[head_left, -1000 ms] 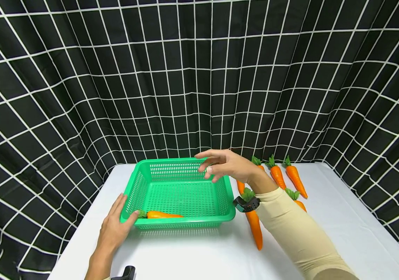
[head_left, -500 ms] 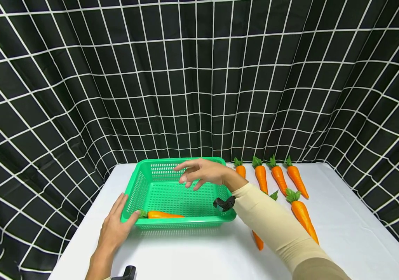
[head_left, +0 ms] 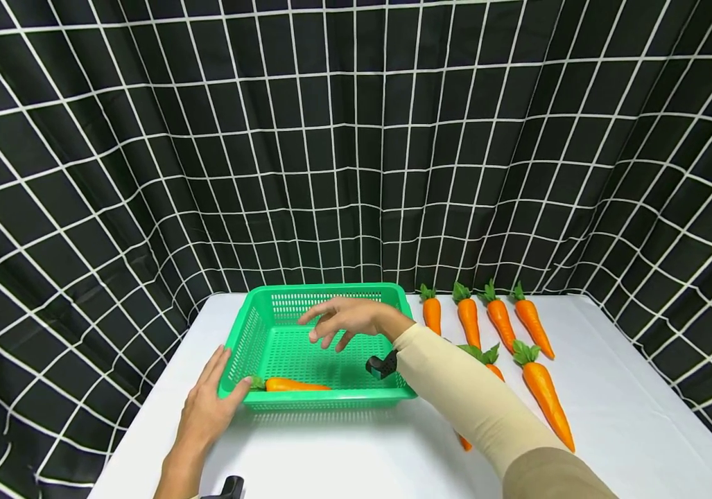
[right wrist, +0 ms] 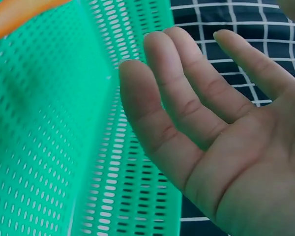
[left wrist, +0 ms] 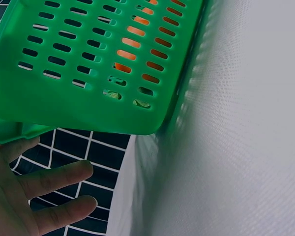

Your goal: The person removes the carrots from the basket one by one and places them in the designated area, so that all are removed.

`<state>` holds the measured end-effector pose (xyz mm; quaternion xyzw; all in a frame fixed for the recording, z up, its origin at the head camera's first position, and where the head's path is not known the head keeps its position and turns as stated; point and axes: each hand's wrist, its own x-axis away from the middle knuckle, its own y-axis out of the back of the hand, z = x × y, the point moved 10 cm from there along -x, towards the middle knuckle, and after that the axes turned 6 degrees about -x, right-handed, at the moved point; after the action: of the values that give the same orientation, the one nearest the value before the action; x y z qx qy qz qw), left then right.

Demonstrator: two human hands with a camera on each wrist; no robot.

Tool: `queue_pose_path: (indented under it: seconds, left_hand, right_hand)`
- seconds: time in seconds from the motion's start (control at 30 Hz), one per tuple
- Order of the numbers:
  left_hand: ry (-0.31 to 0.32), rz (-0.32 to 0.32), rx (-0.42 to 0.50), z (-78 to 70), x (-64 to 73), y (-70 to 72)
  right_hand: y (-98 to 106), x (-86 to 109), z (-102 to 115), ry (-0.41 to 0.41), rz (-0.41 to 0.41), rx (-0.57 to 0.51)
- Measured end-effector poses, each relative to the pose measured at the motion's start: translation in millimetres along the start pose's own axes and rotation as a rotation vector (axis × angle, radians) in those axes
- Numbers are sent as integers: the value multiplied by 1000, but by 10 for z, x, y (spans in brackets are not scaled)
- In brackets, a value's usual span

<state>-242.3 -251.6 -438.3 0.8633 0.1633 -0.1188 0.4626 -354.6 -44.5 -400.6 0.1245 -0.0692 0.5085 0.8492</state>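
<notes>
A green perforated plastic basket (head_left: 324, 396) stands on the table. Inside it, along the near wall, lies one orange carrot (head_left: 296, 384) with a leafy top. My left hand (head_left: 202, 409) rests against the basket's near left corner, thumb at the rim; the left wrist view shows straight, spread fingers (left wrist: 59, 179) beside the corner. Above the basket's inside hovers my right hand (head_left: 349, 319), palm down, fingers loosely bent and holding nothing. In the right wrist view the fingers (right wrist: 167, 83) of that hand have nothing between them, and part of the carrot (right wrist: 24, 14) shows at top left.
To the right of the basket several carrots (head_left: 468, 322) lie on the white table (head_left: 630, 395), one nearer carrot (head_left: 545, 402) among them. My right forearm (head_left: 468, 388) partly covers another carrot (head_left: 494, 371). A black curtain (head_left: 356, 138) with white grid lines surrounds the table.
My right hand has moved left and slightly down, from the basket's right rim to over its inside. More carrots show behind the forearm. The left hand keeps its place at the corner.
</notes>
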Motion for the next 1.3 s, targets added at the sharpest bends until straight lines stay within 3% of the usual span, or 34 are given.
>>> queue_pose_path:
  seconds: [0.27,0.43,0.63,0.93,1.3]
  left_hand:
    - [-8,-9,2,20,2,-24]
    - [-15,-11,4,8,-12,-43]
    - [-7,-11,7,0,12,-67]
    - [-23,-19,-4,-15,1,-76]
    - [-10,-14,0,28,12,-18]
  right_hand:
    - [19,-149,-214,-137,42,113]
    - [1,-255,-338,-216,65,127]
    - [-124,-407,-454,-248,88,109]
    - [-342,-577,-558,-290,112,179]
    - [-600,-647,-679,-379,197,203]
